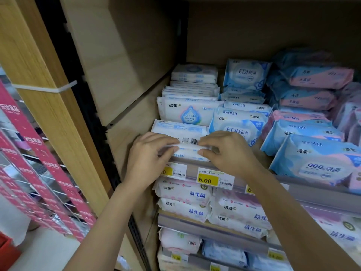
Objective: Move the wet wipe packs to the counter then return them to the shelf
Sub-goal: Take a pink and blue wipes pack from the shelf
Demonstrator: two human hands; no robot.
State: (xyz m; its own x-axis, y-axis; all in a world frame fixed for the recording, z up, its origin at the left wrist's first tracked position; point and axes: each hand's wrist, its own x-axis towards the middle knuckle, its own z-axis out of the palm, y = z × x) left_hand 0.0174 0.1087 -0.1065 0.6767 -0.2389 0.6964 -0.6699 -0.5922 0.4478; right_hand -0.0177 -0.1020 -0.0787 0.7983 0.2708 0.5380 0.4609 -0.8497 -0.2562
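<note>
Head view.

1. Position of the work item. The front wet wipe pack [188,151], white with a barcode on its upper face, lies at the front edge of the shelf [312,189], leftmost column, directly above the yellow price label [208,179]. More white packs are stacked behind it. The counter is not in view.

2. Hand state. The left hand [150,153] grips the pack's left end, fingers curled over the top and thumb against the front face. The right hand [224,151] pinches the right end the same way. Both hands hold this one pack; neither is spread wide.

3. Step in hand. The frame does not settle whether the pack is leaving the shelf or being seated on it.

4. Hazards.
- The wrapper looks like soft, smooth film. A light pinch at the ends could let the middle sag and slip out.
- The blue EDI pack [238,130] stands just beside the right hand. A sideways wrist movement could tip it forward off the shelf.
- The next white pack [179,129] rests against the held one. A quick pull could drag it over the edge.
- A low exit path could catch the price label.
</note>
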